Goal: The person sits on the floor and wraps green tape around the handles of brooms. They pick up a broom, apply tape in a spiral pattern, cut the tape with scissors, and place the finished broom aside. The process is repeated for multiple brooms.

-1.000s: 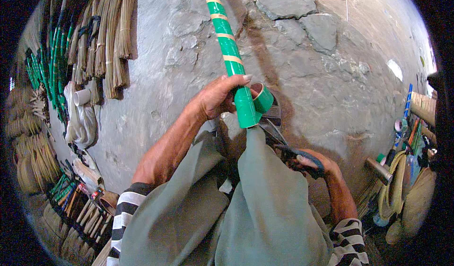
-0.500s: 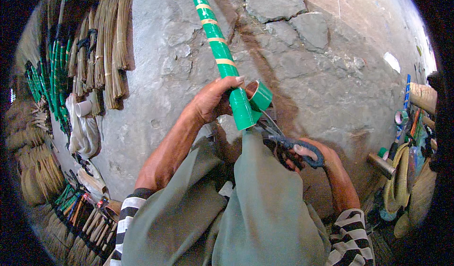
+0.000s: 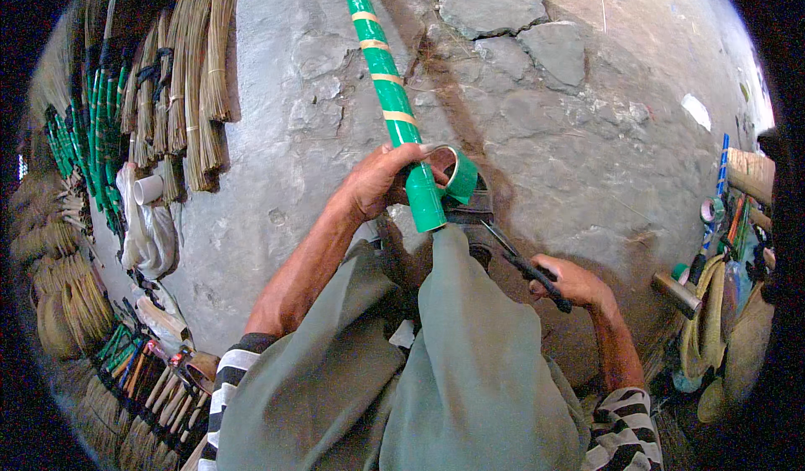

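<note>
Over on the left, bundles of straw brooms [image 3: 189, 77] lie fanned on the cracked stone floor [image 3: 587, 136]. In the middle, the left hand [image 3: 381, 182] is wrapped tight round a green pole [image 3: 390, 94] with tan bands, its lower end just above the knee, and a green tape roll [image 3: 461, 176] sits against it. To the right, the right hand [image 3: 574, 282] grips dark-handled scissors [image 3: 524, 266], well apart from the left.

Glossy green plastic tape wraps the stick [image 3: 390, 94]; the scissors [image 3: 524, 266] look dark metal, the floor [image 3: 587, 119] rough cracked stone
</note>
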### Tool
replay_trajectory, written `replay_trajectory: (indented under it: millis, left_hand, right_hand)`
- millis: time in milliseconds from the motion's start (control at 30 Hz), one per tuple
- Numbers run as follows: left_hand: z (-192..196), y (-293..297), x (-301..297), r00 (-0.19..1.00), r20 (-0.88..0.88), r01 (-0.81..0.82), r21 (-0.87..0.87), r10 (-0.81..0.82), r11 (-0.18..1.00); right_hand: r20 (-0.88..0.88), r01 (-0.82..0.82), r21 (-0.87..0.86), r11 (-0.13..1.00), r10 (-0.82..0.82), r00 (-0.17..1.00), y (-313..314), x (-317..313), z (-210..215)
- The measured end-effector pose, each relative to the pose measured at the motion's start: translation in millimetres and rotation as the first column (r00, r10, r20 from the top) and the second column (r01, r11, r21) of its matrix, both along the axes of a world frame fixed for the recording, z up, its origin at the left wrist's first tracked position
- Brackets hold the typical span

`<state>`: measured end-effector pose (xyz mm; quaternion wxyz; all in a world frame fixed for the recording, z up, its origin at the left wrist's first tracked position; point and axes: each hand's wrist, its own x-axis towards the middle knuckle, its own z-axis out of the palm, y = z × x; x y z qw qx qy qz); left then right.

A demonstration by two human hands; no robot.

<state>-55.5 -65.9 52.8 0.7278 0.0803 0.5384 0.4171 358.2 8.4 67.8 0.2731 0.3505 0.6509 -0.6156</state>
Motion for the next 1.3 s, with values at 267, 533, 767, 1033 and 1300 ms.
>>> replay_trajectory:
  millis: [267,533,767,1033,1300]
  left_hand:
    - [1.9,2.8,2.1,0.999,-0.026,0.026,0.010,-0.026,1.000]
    - [-7.1,-1.6,1.1,0.971,-0.233,-0.066,-0.077,0.047,0.995]
    - [-15.0,24.0,-3.0,0.857,-0.074,-0.515,-0.061,0.511,0.855]
    - [-7.2,57.4,13.2,0.705,0.491,-0.574,-0.030,0.512,0.818]
    - [-36.7,72.3,33.6,0.855,0.236,-0.489,0.068,0.463,0.869]
  right_hand:
    - [0.070,-0.064,0.727,0.684,0.019,0.997,-20.3,-7.8,-9.4]
    - [-0.345,0.632,-0.297,0.716,-0.697,0.628,12.6,-194.9,-39.2]
    - [-0.152,0.154,0.965,0.210,-0.028,0.988,31.3,-113.2,-22.3]
    - [-0.351,0.552,0.597,0.582,-0.429,0.832,-5.3,-95.3,6.0]
    - [-0.301,0.767,-0.121,0.630,-0.760,0.577,-35.2,-206.3,-12.3]
